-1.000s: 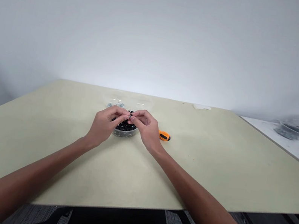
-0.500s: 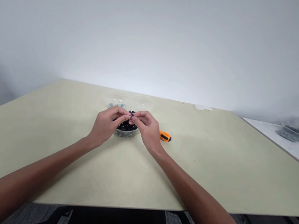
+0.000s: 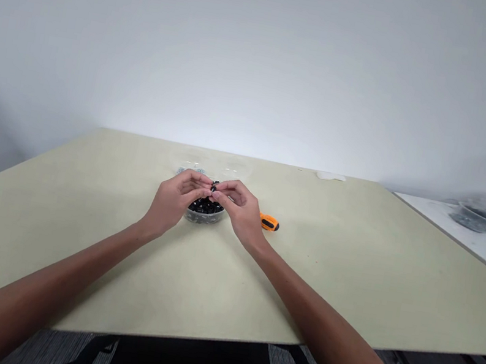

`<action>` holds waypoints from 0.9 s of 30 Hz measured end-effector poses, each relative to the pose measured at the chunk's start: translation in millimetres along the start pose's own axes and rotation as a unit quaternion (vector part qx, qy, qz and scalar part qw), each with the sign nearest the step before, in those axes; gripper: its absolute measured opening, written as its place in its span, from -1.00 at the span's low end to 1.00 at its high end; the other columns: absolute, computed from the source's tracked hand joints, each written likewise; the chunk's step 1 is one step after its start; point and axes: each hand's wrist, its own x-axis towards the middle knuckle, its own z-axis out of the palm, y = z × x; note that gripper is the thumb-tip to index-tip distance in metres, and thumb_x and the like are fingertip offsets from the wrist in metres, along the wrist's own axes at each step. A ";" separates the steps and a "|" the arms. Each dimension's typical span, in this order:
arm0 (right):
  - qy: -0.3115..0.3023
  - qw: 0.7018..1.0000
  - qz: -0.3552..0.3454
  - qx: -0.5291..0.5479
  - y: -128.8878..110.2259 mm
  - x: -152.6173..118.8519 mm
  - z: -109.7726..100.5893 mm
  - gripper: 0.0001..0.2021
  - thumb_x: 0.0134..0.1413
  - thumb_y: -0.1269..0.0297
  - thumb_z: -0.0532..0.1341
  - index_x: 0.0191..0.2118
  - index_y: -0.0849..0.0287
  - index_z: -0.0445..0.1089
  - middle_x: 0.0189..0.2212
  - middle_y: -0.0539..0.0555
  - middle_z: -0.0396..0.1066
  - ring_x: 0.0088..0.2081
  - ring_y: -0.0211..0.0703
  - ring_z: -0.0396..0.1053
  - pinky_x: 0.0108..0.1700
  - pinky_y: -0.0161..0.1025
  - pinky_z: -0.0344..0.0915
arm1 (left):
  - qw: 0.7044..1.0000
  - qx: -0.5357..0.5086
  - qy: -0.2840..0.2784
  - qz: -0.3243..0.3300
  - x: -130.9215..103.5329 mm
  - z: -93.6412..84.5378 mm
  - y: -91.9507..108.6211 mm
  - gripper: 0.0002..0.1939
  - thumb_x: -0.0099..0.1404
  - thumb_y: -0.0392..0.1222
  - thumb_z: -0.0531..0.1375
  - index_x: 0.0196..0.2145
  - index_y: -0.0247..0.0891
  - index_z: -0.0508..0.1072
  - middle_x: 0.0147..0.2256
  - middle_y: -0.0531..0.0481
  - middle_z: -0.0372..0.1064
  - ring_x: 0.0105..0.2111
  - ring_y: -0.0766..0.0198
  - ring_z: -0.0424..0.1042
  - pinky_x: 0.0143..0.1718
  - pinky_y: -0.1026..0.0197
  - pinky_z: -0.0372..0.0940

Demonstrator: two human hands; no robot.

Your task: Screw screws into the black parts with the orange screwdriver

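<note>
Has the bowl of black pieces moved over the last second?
No, not visibly: the bowl keeps its place on the table, judged against the orange handle.

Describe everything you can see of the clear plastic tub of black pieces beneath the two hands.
The clear, round-looking plastic tub has a see-through, curved wall and holds a heap of small, glossy black pieces. It sits upright on the pale yellow-green table, open at the top as far as shows. The left-hand grip and right-hand grip are above it and hide part of its rim; whether either touches it cannot be told.
</note>
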 end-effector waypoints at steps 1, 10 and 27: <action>-0.001 1.000 -0.002 0.000 0.2 0.0 0.1 -0.77 0.09 0.18 0.32 -0.20 0.21 0.39 -0.29 0.03 0.46 -0.21 -0.27 0.48 -0.08 -0.31 0.39 | 1.000 0.001 -0.006 -0.002 0.3 -0.5 0.0 -0.84 0.21 -0.15 0.32 -0.24 -0.19 0.52 -0.22 0.03 0.54 -0.21 0.25 0.53 -0.18 0.28 0.42; 0.010 1.000 -0.017 0.002 2.7 -2.1 1.5 -0.74 0.09 0.14 0.31 -0.20 0.21 0.39 -0.29 0.04 0.47 -0.21 -0.27 0.48 -0.10 -0.32 0.41 | 0.999 0.007 -0.040 -0.025 4.5 -5.8 -0.6 -0.80 0.21 -0.06 0.32 -0.26 -0.20 0.56 -0.24 -0.03 0.56 -0.21 0.17 0.54 -0.18 0.21 0.43; -0.006 1.000 -0.006 0.023 -3.9 -5.1 4.6 -0.74 0.08 0.13 0.31 -0.24 0.22 0.35 -0.34 0.03 0.47 -0.24 -0.28 0.49 -0.10 -0.30 0.43 | 0.994 -0.054 -0.086 -0.033 5.1 -9.2 -2.9 -0.73 0.17 0.01 0.37 -0.29 -0.24 0.57 -0.33 -0.07 0.54 -0.30 0.19 0.53 -0.21 0.17 0.44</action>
